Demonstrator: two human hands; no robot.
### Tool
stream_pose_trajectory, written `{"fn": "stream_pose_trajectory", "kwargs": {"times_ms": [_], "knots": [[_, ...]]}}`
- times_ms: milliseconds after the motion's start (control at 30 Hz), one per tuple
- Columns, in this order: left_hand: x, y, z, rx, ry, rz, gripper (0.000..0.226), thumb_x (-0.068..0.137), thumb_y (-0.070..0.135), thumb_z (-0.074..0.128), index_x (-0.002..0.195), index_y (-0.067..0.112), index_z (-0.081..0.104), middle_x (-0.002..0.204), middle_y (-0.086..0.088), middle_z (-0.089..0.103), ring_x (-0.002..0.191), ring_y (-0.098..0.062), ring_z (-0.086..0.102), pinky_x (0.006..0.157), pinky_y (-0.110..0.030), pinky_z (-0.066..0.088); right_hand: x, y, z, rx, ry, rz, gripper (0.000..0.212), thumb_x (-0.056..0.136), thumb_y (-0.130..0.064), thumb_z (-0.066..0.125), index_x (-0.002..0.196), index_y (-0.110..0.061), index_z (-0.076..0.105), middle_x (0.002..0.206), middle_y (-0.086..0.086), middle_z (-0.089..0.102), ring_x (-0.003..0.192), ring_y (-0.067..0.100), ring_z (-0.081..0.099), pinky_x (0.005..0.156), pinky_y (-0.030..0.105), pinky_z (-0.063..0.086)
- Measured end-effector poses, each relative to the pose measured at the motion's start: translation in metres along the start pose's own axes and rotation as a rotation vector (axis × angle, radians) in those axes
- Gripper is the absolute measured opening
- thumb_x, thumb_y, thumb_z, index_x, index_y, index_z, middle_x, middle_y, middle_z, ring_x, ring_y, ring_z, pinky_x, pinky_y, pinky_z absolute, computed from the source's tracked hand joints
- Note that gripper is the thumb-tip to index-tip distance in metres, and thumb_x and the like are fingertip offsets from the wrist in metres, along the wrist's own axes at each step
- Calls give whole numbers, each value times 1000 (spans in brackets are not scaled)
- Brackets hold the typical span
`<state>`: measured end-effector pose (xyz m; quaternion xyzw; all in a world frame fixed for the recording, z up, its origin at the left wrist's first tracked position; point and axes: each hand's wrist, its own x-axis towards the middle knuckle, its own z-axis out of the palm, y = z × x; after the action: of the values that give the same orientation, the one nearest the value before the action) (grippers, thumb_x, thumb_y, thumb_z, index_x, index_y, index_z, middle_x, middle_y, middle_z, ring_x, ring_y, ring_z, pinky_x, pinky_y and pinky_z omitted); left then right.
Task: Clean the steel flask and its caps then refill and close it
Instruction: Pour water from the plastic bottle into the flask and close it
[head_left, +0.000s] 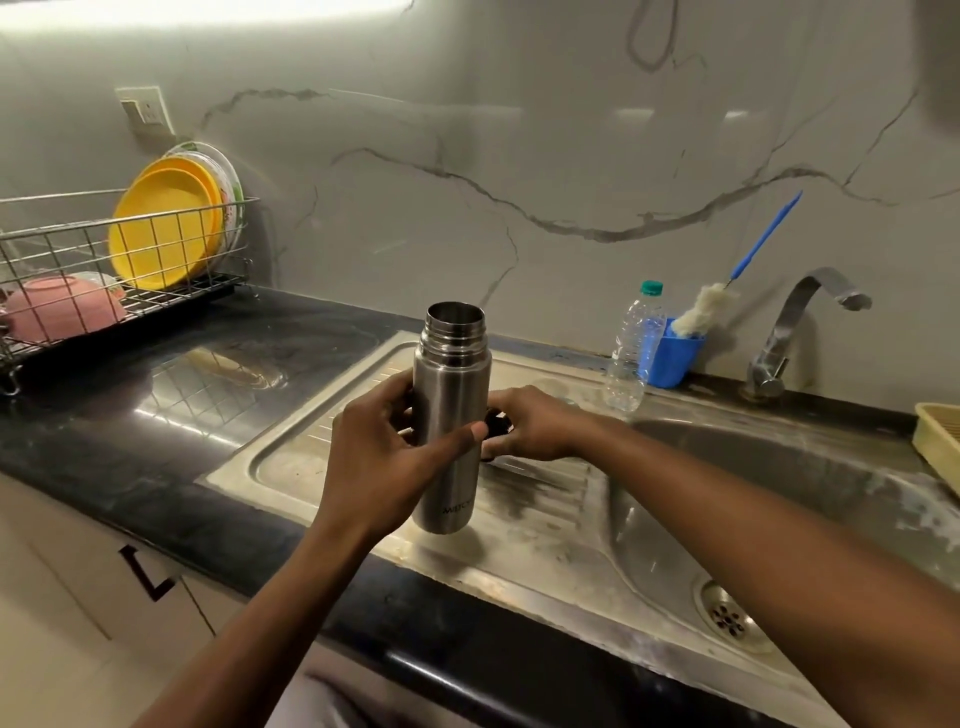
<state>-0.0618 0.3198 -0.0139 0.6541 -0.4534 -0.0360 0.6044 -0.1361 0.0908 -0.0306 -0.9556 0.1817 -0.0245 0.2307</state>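
Head view.
Flask (451, 415): steel, uncapped, mouth open, upright, held above the sink drainboard (519, 530).
Left hand (387, 457): wrapped around the flask's middle, thumb across its front.
Right hand (530, 423): just right of the flask, fingers closed on a small black cap (497, 423), largely hidden.
Sink basin (779, 499): to the right, drain (727, 618) visible.
Tap (795, 332): at the back right.
Plastic bottle (635, 348): green lid, standing behind the drainboard, beside a blue cup (675, 358) holding a bottle brush (727, 296).
Dish rack (104, 280): on the black counter (156, 415) at left, with yellow plates (166, 234) and a pink bowl (57, 312).
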Motion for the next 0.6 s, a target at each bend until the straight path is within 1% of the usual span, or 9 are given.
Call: {"fn": "stream_pose_trajectory", "kwargs": {"times_ms": [133,233,333,400,433,500,600], "knots": [[1,2,3,-6,-3,11,56,76,37,94,126,28,72,108,14,78,102,-5,75,87,-34,64,-16,-4,-31,-4,109,-33,52,83,-40,86,130,-31,65,120,-5,70,108,14,66,99,42,57],[2,3,11,-29,-19,16,56,76,37,93,127,29,72,109,14,78,102,-6,75,88,-36,64,-40,-17,-73,54,191,-45,52,86,-36,84,134,-26,64,123,-4,70,111,13,67,101,41,57],[1,4,22,-41,-43,27,55,76,37,94,126,35,71,110,16,77,103,-6,74,90,-37,64,-71,-38,-116,149,269,-105,52,87,-37,83,134,-28,63,124,-6,71,113,11,68,101,37,57],[-1,6,29,-42,-54,36,55,75,37,94,123,43,68,109,18,77,103,-3,74,90,-35,64,-91,-53,-142,213,306,-135,50,87,-36,82,134,-30,64,122,-8,72,110,7,70,97,30,57],[-1,7,33,-43,-61,41,55,75,37,94,122,45,67,109,19,77,103,-3,74,90,-35,64,-99,-60,-152,241,318,-151,49,88,-34,81,134,-29,65,121,-8,73,108,6,71,93,26,58],[-3,10,41,-50,-78,50,54,75,35,94,120,48,67,108,20,77,102,-3,74,90,-34,64,-115,-73,-169,260,328,-190,46,90,-27,80,133,-27,66,120,-6,74,106,7,73,88,23,59],[-4,14,48,-41,-94,73,54,75,37,94,117,54,64,108,24,76,101,0,73,88,-27,63,-130,-86,-181,179,245,-231,47,87,-29,82,132,-27,68,121,-7,74,108,9,73,91,26,60]]}}
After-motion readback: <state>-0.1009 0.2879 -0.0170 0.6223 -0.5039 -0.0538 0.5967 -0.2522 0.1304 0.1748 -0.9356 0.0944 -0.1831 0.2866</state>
